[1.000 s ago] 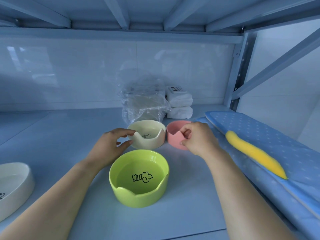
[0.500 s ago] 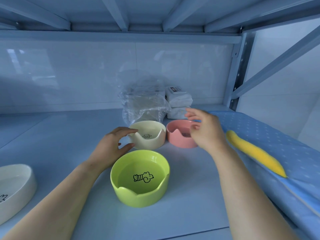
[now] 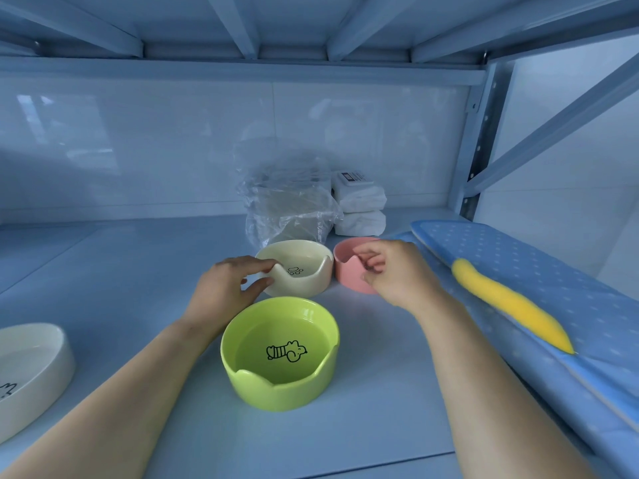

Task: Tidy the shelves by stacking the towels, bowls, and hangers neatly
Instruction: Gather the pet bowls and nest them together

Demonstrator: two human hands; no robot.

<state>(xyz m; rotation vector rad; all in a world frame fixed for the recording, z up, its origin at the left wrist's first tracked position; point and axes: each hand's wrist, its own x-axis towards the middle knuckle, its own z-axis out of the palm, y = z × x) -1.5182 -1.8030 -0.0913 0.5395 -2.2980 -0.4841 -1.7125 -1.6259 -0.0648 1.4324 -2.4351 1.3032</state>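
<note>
Cream bowl [image 3: 304, 281] and pink bowl [image 3: 349, 271] look hard and slippery. Left hand [image 3: 221, 288] pinches the cream rim; right hand [image 3: 397, 274] curls round the pink rim.

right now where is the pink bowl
In the head view the pink bowl sits just right of centre on the shelf, beside the cream bowl, with the right hand at its rim.
</note>
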